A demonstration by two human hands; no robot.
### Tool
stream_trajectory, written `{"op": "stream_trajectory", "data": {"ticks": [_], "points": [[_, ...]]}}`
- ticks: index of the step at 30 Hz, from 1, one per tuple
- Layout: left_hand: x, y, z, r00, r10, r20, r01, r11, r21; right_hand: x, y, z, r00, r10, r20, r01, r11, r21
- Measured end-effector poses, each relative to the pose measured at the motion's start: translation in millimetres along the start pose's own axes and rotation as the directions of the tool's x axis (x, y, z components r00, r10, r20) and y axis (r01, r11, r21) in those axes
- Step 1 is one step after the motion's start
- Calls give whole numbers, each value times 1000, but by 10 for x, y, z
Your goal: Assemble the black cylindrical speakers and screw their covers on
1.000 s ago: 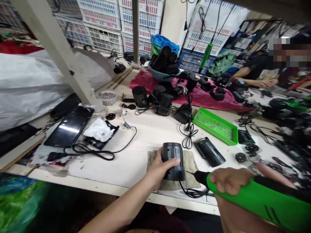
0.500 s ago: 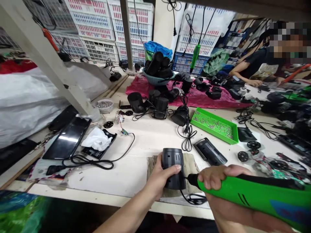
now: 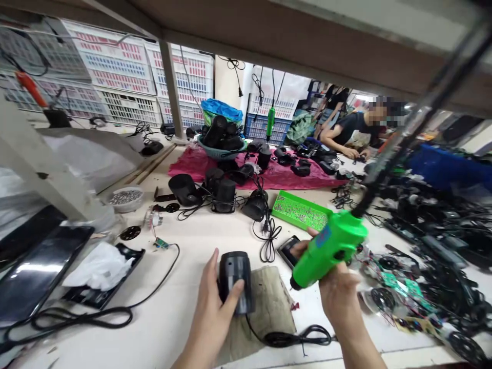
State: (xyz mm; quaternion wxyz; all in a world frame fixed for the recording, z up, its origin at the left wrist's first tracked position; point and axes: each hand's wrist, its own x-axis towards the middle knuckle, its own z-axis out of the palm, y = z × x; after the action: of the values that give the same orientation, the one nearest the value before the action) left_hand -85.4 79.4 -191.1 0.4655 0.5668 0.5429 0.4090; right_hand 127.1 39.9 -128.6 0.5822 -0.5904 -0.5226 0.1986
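Above a burlap cloth (image 3: 269,307), the left hand (image 3: 209,312) has its fingers clenched around 1 black cylindrical housing (image 3: 234,277), its cable (image 3: 292,337) attached. The right hand (image 3: 338,297) grasps 1 green electric screwdriver (image 3: 330,246), held clear of the housing. Beyond stand 4 similar housings (image 3: 184,189), near 1 green tray of screws (image 3: 300,210).

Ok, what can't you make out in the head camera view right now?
Head view:
The black cylindrical housing: its far side is hidden by the left hand.
The green power tool: its tip is too small to make out.
The black flat casing: partly hidden by that tool.
The green tray: its contents are too small to identify.
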Motion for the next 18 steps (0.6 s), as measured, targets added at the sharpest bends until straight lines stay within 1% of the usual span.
{"op": "stream_trajectory", "data": {"ticks": [1,2,3,4,5,6,7,8,10,12,13,14,15,16,18], "points": [[21,-9,-31,999,39,-5,-39,999,28,33,99,-59,999,22,24,-19,988,-153],[34,-18,-62,997,76,-5,-76,995,62,57,204,-113,998,54,21,-46,959,-280],[38,-26,-92,993,120,8,-120,987,108,70,312,-161,996,88,-2,-83,924,-372],[32,-31,-116,983,181,28,-183,970,163,72,421,-201,992,123,-31,-124,897,-425],[16,-30,-134,964,258,56,-264,939,222,63,525,-234,987,155,-49,-161,877,-453],[-10,-21,-143,934,348,85,-357,893,275,45,616,-264,980,188,-60,-193,858,-476],[-43,-3,-144,890,442,110,-453,834,315,18,688,-293,974,220,-63,-222,842,-492],[-80,24,-138,836,531,137,-544,769,336,-16,734,-323,967,249,-58,-244,831,-499],[-149,102,-103,707,673,215,-702,634,325,-96,731,-397,954,299,-24,-272,828,-490],[-183,196,-43,571,743,349,-820,502,274,-184,602,-483,943,330,35,-278,842,-462],[-182,242,-7,512,748,422,-859,445,253,-227,504,-524,935,345,84,-277,856,-437],[-169,286,30,468,739,484,-883,400,244,-269,397,-559,918,363,158,-277,874,-398],[-146,324,67,439,725,531,-898,368,241,-308,291,-583,888,380,257,-283,895,-346],[-117,356,100,432,701,567,-901,361,239,-341,196,-594,843,392,367,-298,910,-288],[-49,393,144,454,635,625,-884,412,222,-377,67,-569,721,405,563,-349,913,-209]]}}
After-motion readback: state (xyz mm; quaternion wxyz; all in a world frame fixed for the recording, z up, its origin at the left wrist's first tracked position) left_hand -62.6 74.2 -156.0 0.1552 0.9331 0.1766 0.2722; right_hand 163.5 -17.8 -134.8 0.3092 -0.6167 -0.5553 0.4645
